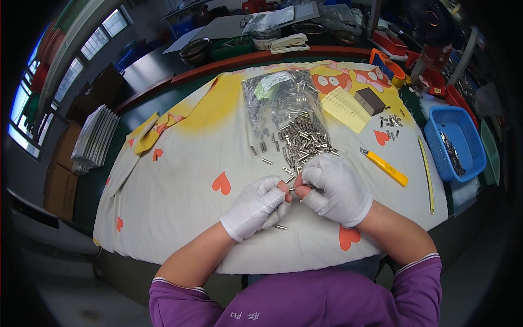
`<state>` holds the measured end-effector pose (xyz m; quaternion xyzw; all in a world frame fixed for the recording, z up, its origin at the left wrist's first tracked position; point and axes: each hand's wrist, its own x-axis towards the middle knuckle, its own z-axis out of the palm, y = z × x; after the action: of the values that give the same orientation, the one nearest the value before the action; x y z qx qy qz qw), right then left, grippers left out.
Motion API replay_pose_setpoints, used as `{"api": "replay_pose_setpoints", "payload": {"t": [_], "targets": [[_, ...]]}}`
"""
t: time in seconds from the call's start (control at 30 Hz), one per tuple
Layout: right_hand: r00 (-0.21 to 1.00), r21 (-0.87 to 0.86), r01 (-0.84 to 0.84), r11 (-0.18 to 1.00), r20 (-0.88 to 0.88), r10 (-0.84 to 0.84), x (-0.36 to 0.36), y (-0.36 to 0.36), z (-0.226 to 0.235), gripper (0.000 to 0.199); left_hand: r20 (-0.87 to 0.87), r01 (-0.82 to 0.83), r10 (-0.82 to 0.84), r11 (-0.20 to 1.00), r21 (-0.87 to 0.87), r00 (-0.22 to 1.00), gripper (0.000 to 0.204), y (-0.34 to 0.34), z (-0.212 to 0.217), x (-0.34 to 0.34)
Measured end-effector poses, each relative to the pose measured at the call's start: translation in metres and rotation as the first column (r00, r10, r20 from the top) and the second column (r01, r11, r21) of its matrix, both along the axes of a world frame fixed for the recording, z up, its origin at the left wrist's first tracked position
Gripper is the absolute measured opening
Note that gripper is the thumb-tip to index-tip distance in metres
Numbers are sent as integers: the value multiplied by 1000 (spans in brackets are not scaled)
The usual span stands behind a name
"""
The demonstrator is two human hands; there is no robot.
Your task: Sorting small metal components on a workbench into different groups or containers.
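Note:
Both hands wear white gloves with the fingertips cut off. My left hand (259,206) and my right hand (335,188) meet at the fingertips over the white cloth (180,185) and pinch a small metal part (294,189) between them. Just beyond the hands lies a pile of small silver metal parts (302,140), spilling from a clear plastic bag (278,95). One loose metal piece (280,226) lies under my left hand.
A yellow utility knife (384,166) lies to the right, and a long yellow ruler (426,174) beyond it. A blue basket (456,143) with metal parts stands at the right edge. A yellow paper sheet (344,109) and a brown block (370,101) lie behind the pile.

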<state>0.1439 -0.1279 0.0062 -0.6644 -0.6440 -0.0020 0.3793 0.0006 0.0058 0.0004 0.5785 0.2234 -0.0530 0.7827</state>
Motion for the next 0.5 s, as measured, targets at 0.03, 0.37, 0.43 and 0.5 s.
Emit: {"api": "replay_pose_setpoints", "payload": {"t": [0.03, 0.37, 0.43, 0.5], "targets": [[1000, 1, 0, 1000, 0, 0, 1, 1, -3, 8, 0, 0, 0, 1000, 1, 1000, 23, 0, 0, 0], [998, 125, -52, 991, -30, 56, 2, 5, -4, 11, 3, -24, 25, 999, -48, 1000, 28, 1, -3, -1], [996, 118, -62, 991, -50, 68, 1, 5, -1, 11, 12, -20, 20, 997, -72, 1000, 28, 1, -2, -1], [996, 64, -82, 995, 42, 79, -1, 5, 6, 12, -9, -41, 40, 992, -116, 999, 28, 0, -2, 0]]}}
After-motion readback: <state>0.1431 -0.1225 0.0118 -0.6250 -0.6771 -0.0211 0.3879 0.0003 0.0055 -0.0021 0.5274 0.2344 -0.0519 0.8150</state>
